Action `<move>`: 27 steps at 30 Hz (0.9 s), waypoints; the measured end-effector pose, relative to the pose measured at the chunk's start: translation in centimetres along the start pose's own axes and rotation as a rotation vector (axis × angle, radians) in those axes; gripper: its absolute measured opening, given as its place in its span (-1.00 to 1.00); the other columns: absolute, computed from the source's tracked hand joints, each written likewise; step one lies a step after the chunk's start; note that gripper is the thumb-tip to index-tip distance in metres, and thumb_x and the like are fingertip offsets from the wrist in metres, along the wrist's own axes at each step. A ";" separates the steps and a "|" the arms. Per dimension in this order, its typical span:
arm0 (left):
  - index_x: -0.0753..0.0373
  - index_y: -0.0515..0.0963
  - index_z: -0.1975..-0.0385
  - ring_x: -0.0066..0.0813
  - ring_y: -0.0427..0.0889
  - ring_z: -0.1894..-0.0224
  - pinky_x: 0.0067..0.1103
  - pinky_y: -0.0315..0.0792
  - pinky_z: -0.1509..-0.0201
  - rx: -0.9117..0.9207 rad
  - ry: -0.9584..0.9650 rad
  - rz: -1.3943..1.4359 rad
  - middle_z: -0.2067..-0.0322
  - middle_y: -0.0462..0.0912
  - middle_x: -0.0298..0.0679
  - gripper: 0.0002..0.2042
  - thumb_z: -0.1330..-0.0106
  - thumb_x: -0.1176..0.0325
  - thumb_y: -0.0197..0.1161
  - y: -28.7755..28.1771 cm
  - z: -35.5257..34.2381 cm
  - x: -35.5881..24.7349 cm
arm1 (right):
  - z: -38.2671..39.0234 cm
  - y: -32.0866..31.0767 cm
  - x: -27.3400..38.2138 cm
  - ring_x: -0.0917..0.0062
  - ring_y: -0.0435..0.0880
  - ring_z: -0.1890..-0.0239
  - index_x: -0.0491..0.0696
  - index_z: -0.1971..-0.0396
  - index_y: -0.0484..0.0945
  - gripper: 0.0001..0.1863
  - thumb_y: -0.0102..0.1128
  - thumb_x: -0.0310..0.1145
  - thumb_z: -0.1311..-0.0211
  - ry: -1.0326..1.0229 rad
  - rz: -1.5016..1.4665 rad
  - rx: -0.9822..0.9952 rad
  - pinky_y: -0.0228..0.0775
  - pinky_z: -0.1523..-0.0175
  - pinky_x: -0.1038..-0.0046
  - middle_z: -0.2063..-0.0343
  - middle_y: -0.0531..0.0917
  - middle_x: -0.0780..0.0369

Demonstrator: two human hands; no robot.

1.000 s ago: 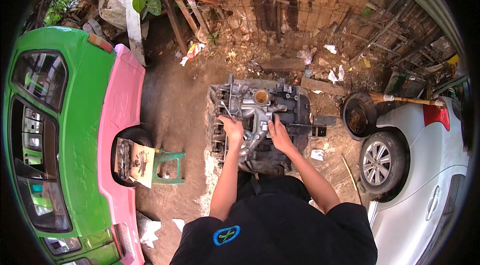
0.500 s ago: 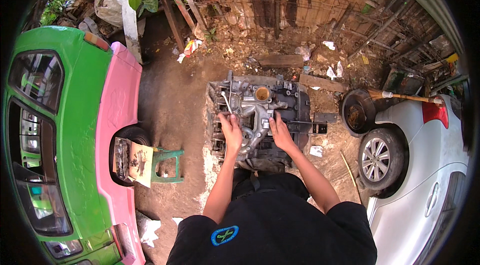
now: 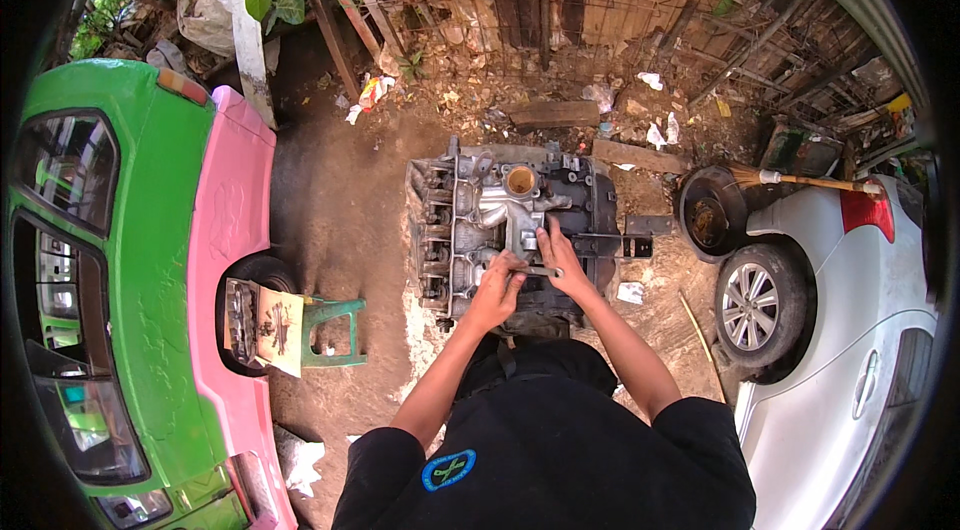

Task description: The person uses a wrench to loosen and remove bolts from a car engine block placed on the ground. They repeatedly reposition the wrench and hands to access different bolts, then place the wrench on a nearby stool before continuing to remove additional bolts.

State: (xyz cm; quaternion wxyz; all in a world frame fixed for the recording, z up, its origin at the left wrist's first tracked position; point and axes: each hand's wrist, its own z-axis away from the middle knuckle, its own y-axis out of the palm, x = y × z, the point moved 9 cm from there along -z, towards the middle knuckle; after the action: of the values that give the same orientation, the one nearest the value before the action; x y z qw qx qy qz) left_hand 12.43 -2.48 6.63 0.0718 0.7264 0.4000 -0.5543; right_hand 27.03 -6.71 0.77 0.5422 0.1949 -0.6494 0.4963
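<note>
In front of me sits a grey metal engine [image 3: 585, 220], with a row of dark valve gear on its left side. On top of it is a silver intake manifold [image 3: 520, 222] with a round brown opening. My left hand [image 3: 497, 292] is closed on a wrench [image 3: 538, 271], whose shaft points right across the manifold's near part. The wrench's free end reaches to my right hand [image 3: 562, 258]. That hand's fingers grip the manifold's right side, so part of the manifold is hidden beneath both hands.
Left stands a green and pink vehicle [image 3: 235, 170]; beside it a green stool [image 3: 340, 330] carries cardboard with small parts [image 3: 282, 325]. On the right are a silver car [image 3: 850, 300], a black basin [image 3: 712, 215] and a broom [image 3: 810, 182]. Planks [image 3: 553, 115] and litter lie behind the engine.
My left hand has moved right and nearer to me, from the engine's left side. The wrench has swung from pointing away to pointing right. My right hand stays at the manifold.
</note>
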 end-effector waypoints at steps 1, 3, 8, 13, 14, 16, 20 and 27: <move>0.34 0.47 0.17 0.02 0.50 0.11 -0.26 0.34 -0.07 0.033 0.023 0.007 0.20 0.54 -0.05 -0.84 -0.29 0.53 0.20 0.4 0.0 -0.4 | -0.1 0.0 0.1 -0.15 0.40 -0.22 -0.27 -0.35 0.06 -0.33 -0.28 0.01 -0.57 0.006 0.007 -0.001 0.23 -0.27 0.15 -0.10 0.45 -0.30; 0.32 0.46 0.16 -0.02 0.50 0.13 -0.27 0.32 -0.03 0.077 0.126 -0.080 0.25 0.53 -0.07 -0.84 -0.30 0.52 0.20 1.2 0.1 -1.7 | -0.1 -0.1 0.4 -0.15 0.41 -0.21 -0.26 -0.34 0.08 -0.36 -0.27 -0.02 -0.57 -0.003 0.014 -0.004 0.25 -0.25 0.15 -0.09 0.46 -0.29; 0.31 0.50 0.14 -0.04 0.50 0.15 -0.28 0.30 0.01 0.128 0.221 -0.169 0.28 0.52 -0.09 -0.83 -0.29 0.51 0.20 2.1 0.5 -2.8 | 0.2 -0.3 0.8 -0.17 0.43 -0.18 -0.25 -0.31 0.10 -0.41 -0.27 -0.06 -0.57 -0.012 0.009 -0.015 0.28 -0.22 0.13 -0.08 0.47 -0.29; 0.32 0.49 0.19 -0.06 0.52 0.18 -0.24 0.32 -0.03 -0.007 0.160 -0.129 0.30 0.55 -0.10 -0.86 -0.28 0.52 0.20 0.9 0.7 -2.3 | -0.1 0.1 -0.1 -0.15 0.41 -0.22 -0.25 -0.33 0.09 -0.33 -0.29 0.04 -0.56 0.039 0.016 0.010 0.26 -0.25 0.16 -0.12 0.45 -0.28; 0.32 0.49 0.21 -0.06 0.52 0.19 -0.24 0.33 -0.04 -0.079 0.198 -0.146 0.30 0.55 -0.10 -0.87 -0.28 0.52 0.20 0.3 0.7 -2.6 | -0.2 0.1 -0.4 -0.13 0.40 -0.24 -0.25 -0.35 0.09 -0.30 -0.31 0.08 -0.55 0.060 -0.001 0.014 0.24 -0.27 0.18 -0.13 0.44 -0.28; 0.34 0.51 0.23 -0.05 0.51 0.22 -0.27 0.33 0.01 -0.052 0.135 -0.048 0.31 0.55 -0.07 -0.88 -0.26 0.56 0.21 0.4 0.5 -2.0 | -0.2 0.2 -0.5 -0.13 0.40 -0.24 -0.25 -0.35 0.08 -0.29 -0.31 0.09 -0.55 0.053 -0.003 0.010 0.24 -0.27 0.17 -0.14 0.44 -0.28; 0.36 0.51 0.27 -0.10 0.49 0.29 -0.34 0.34 0.08 -0.037 0.115 0.017 0.34 0.54 -0.07 -0.91 -0.26 0.57 0.21 0.3 0.3 -1.5 | -0.2 0.1 -0.5 -0.13 0.38 -0.25 -0.25 -0.37 0.06 -0.29 -0.32 0.08 -0.55 0.071 0.013 0.005 0.24 -0.28 0.16 -0.15 0.44 -0.26; 0.35 0.43 0.17 -0.41 0.49 0.37 -0.56 0.38 0.23 -0.314 -0.081 0.421 0.35 0.52 -0.14 -0.86 -0.42 0.43 0.17 -1.3 0.8 1.2 | 0.1 0.1 -0.3 -0.11 0.35 -0.28 -0.26 -0.37 0.06 -0.29 -0.31 0.07 -0.55 0.052 -0.018 0.011 0.19 -0.31 0.17 -0.18 0.41 -0.26</move>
State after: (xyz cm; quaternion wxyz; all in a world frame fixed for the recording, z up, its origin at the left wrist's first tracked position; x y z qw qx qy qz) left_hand 11.08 -1.47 5.71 0.3135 0.7507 0.3179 -0.4869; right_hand 27.01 -6.84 0.53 0.5624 0.1910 -0.6303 0.5000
